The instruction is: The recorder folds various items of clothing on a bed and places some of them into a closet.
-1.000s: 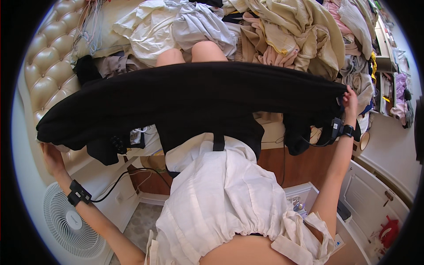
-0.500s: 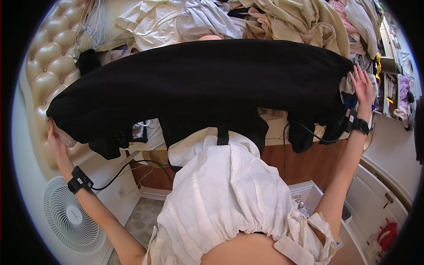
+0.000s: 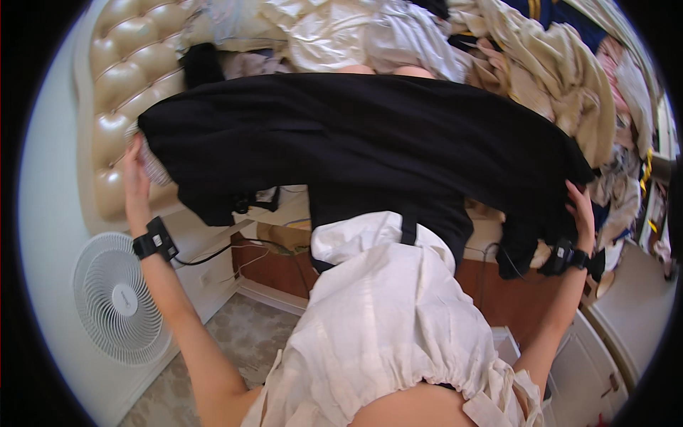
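A long black garment (image 3: 341,132) stretches across in front of me, over the near side of the bed, its lower middle hanging against my white clothing. At its left end, my left hand (image 3: 136,174) is closed on the edge, beside a small striped patch of cloth (image 3: 153,160). My right hand (image 3: 582,213) has its fingers bent around the right end, which sags there. Part of the right fingers is hidden by the cloth. Dark straps with small black boxes are on both wrists.
Heaped clothes (image 3: 562,92) in beige, white and navy cover the bed behind the garment. A tufted cream headboard (image 3: 114,139) rises at the left, above a white fan (image 3: 124,299). Dark cables run from the wrist boxes. A white cabinet door (image 3: 587,363) stands at the lower right.
The garment's right end has dropped lower, and the right fingers, spread before, are now bent at its edge. My left hand and its end sit higher in view. The whole view has shifted.
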The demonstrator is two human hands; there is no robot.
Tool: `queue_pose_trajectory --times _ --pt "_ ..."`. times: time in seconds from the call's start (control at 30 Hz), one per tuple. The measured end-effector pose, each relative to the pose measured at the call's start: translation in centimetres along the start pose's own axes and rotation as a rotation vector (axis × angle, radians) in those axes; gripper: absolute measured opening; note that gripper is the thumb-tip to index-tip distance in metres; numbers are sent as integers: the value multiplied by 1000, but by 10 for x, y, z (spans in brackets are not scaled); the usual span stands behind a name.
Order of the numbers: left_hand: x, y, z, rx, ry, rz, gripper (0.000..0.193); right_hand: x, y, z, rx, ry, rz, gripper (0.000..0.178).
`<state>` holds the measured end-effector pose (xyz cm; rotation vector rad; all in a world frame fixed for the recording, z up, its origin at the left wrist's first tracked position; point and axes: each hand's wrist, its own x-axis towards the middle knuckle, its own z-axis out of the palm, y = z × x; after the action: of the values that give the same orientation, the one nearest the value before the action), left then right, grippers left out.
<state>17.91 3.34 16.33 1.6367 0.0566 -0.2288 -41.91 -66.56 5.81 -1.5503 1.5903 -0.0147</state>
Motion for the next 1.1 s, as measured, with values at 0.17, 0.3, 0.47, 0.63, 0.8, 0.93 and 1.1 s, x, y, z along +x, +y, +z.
queue_pose_trajectory --times 0.17,0.3,0.47,0.63,0.8,0.93,1.1 --pt "-3 -10 8 -120 -92 53 28 55 69 -37 329 -87 -45 47" --pt "-26 4 23 -100 -94 96 29 58 51 -50 483 -205 -100 34" --pt "-30 0 14 -104 -63 101 30 63 27 -104 623 -190 -200 34" --pt "-20 -10 -19 -316 -181 133 24 52 12 -39 125 -87 16 53" --pt "-18 -2 -27 -363 -199 145 27 63 16 -28 290 -178 -27 46" --pt "-8 2 -45 -327 -6 155 28 85 19 -89 889 -257 -156 25" --pt "17 -8 -39 -257 -30 116 30 46 -20 -145 1128 -734 -494 32"
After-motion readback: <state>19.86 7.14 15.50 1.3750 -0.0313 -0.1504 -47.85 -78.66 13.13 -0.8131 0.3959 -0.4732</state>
